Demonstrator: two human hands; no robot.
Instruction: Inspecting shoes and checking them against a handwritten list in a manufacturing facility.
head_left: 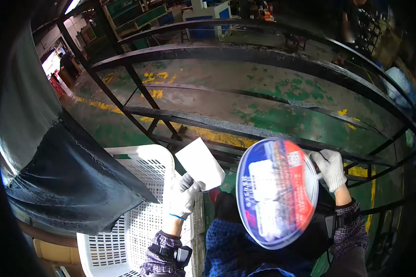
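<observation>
Both my hands wear white knit gloves. My left hand [185, 196] pinches the lower edge of a blank white card [200, 164], which stands tilted beside the basket. With my right hand [331, 170] I grip the right edge of a round disc-like item [277, 194], printed blue, white and red, with a pale rim. It is held in front of my body, its printed face slightly blurred. Its kind, perhaps a lid or a pan with a printed cover, does not show. The card and the disc are apart.
A white perforated plastic basket [166, 161] stands at the left, partly covered by a hanging dark sheet [74, 175]. Ahead runs a black metal rack [208, 121] with long bars. Beyond lies a worn green floor [282, 122]. Another person [356, 23] is at the far right.
</observation>
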